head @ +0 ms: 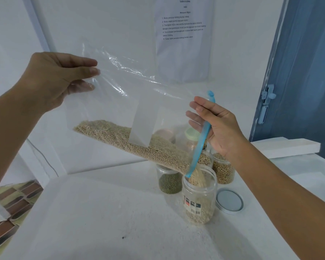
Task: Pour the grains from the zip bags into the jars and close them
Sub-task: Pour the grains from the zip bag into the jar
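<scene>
A clear zip bag [139,102] with a blue zip strip [202,139] hangs tilted over the table, its mouth down to the right. My left hand [58,79] pinches the raised bottom corner. My right hand [219,128] holds the bag's mouth end by the zip. Pale beige grains [120,136] lie along the bag's lower edge and stream into an open clear jar [200,196], which stands on the white table and is partly filled. The jar's lid [229,200] lies flat just to its right.
Behind the open jar stand a jar of green beans [170,182], a jar of tan beans [223,169] and other jars seen through the bag. A white slab [289,149] lies at the right. A printed sheet [183,34] hangs on the wall.
</scene>
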